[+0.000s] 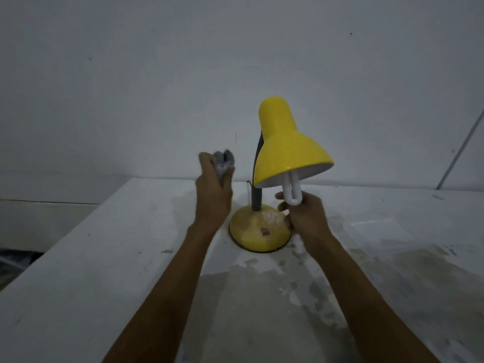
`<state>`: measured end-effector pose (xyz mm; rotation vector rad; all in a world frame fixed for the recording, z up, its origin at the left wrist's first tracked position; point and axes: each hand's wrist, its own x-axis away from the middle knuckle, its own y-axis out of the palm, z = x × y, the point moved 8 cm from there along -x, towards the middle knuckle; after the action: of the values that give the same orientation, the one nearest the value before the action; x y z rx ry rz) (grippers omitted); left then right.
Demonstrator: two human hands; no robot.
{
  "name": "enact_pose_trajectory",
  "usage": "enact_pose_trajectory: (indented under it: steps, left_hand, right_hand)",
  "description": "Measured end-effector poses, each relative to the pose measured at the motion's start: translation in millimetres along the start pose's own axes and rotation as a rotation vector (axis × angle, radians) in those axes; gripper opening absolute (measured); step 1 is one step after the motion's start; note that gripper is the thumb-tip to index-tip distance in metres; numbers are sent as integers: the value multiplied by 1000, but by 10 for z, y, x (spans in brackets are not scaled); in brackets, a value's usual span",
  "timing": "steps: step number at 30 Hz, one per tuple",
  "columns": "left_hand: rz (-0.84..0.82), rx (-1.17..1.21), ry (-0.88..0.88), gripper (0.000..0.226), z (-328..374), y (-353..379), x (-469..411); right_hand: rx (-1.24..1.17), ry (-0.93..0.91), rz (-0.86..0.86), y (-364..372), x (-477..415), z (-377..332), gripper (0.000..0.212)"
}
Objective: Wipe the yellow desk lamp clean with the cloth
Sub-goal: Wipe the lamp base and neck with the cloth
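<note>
The yellow desk lamp stands upright on a white, stained table, with its shade tilted toward the person. The left hand grips a bunched grey cloth and holds it in the air just beside the dark neck, not touching the lamp. The right hand is curled at the tip of the white bulb, above the base; I cannot tell if it really holds the bulb. I judge that the wiping has not started, because white dust lies on the base. The next move needs the cloth pressed on the shade while the other hand steadies the lamp
</note>
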<state>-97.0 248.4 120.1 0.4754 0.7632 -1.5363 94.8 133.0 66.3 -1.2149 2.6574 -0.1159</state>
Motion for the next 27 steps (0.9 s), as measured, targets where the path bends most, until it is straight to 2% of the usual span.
enact_pose_trajectory:
  steps: [2, 4, 8, 10, 14, 16, 18, 21, 24, 27]
  left_hand:
    - [-181, -14, 27, 21, -126, 301, 156]
    - [-347, -60, -21, 23, -322, 542, 357]
    - [-465, -98, -140, 28, -462, 597, 452]
    - [-475, -111, -114, 34, -432, 531, 408]
    - [-216, -287, 20, 40, -438, 203, 199]
    - [-166, -352, 23, 35, -479, 134, 131]
    - [-242, -321, -10, 32, -489, 232, 181]
    - [-455, -261, -127, 34, -517, 525, 417]
    - [-470, -265, -192, 27, -545, 564, 484]
    - [-500, -231, -167, 42, -539, 492, 530]
  right_hand:
    - [226, -138, 169, -187, -20, -3, 16]
    - [319, -214, 223, -241, -7, 14, 4]
    - [352, -176, -5, -63, -138, 244, 31]
    - [375, -133, -113, 31, -138, 319, 41]
    - [407, -36, -282, 175, -35, 412, 62]
    - [438, -45, -299, 219, -4, 404, 65]
    - [457, -63, -276, 231, 15, 375, 64]
    - [467, -77, -255, 230, 30, 364, 61]
    - [458, -72, -235, 200, 14, 386, 60]
    - [500, -94, -204, 213, 17, 401, 60]
